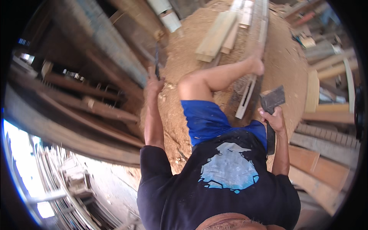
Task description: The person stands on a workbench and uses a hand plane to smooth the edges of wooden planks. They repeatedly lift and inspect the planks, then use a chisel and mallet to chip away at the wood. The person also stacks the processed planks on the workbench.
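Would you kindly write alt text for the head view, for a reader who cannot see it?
The person's right hand holds a dark broad-headed tool; the left hand appears to hold a thin dark object, blurred. Pale planks lie on sawdust-strewn ground beyond a bent bare leg.

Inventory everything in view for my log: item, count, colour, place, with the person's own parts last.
Hatchet-like tool: one, dark grey, right hand
Slim tool: one, dark, blurred, left hand
Slotted wood strip: one, pale, beyond the shorts
Loose planks: several, pale, on sawdust ahead
Sawdust: layer, tan, centre
Beam: one, weathered grey-blue, upper left
Stacked timber: many, brown and grey, right
T-shirt: one, black, bottom
Shorts: one pair, blue, centre
Hands: two, either side
Bent leg: one, bare, centre
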Demonstrator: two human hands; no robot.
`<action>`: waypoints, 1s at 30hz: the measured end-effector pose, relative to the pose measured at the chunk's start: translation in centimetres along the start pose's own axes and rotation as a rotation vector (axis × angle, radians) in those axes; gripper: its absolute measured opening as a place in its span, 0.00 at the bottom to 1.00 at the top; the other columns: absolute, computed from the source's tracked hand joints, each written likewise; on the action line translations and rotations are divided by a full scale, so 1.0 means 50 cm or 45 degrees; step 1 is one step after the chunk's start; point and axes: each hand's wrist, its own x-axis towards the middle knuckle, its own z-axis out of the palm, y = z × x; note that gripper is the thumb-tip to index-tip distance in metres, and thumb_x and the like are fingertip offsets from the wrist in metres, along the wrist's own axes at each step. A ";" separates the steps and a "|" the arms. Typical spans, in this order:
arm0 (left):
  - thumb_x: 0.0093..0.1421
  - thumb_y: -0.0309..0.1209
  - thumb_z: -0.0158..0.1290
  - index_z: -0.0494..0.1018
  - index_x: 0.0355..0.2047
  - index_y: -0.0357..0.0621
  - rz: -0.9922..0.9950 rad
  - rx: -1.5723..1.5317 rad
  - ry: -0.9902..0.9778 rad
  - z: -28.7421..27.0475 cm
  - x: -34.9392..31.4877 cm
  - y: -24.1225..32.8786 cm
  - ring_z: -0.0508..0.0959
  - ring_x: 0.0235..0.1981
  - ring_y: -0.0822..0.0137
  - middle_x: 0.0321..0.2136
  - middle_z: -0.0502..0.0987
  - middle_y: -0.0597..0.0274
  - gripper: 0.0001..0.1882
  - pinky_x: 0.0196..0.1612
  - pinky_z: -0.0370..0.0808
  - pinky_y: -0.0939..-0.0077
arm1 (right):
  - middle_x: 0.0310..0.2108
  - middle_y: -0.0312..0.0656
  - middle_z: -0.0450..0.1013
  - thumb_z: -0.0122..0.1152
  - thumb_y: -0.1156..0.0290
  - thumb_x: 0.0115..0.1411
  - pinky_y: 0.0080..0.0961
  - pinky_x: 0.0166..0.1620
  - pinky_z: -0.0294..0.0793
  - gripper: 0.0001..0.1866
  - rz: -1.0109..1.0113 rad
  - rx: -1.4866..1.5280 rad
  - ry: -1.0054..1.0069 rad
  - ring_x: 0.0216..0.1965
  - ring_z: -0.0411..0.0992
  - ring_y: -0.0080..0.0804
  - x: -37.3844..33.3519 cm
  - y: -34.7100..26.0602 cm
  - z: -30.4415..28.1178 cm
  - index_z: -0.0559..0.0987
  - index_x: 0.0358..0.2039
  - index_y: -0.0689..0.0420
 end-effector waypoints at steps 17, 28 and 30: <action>0.59 0.41 0.61 0.70 0.54 0.29 0.386 -1.342 0.160 -0.012 -0.037 0.170 0.74 0.41 0.62 0.40 0.75 0.53 0.30 0.46 0.75 0.65 | 0.22 0.40 0.76 0.69 0.72 0.55 0.25 0.23 0.73 0.11 0.229 -0.020 0.583 0.20 0.75 0.25 -0.209 0.297 -0.204 0.78 0.35 0.64; 0.58 0.46 0.60 0.62 0.56 0.28 0.575 -0.268 -0.926 0.374 -0.390 0.295 0.77 0.42 0.47 0.40 0.77 0.42 0.37 0.48 0.76 0.55 | 0.21 0.39 0.76 0.69 0.72 0.54 0.24 0.23 0.73 0.08 0.221 0.052 0.574 0.19 0.74 0.25 -0.266 0.276 -0.208 0.79 0.29 0.62; 0.58 0.47 0.60 0.61 0.56 0.28 0.648 -0.170 -0.922 0.408 -0.416 0.346 0.78 0.42 0.45 0.40 0.77 0.40 0.38 0.49 0.76 0.54 | 0.21 0.39 0.76 0.69 0.72 0.54 0.25 0.24 0.73 0.08 0.211 0.052 0.606 0.19 0.74 0.25 -0.271 0.284 -0.203 0.79 0.29 0.63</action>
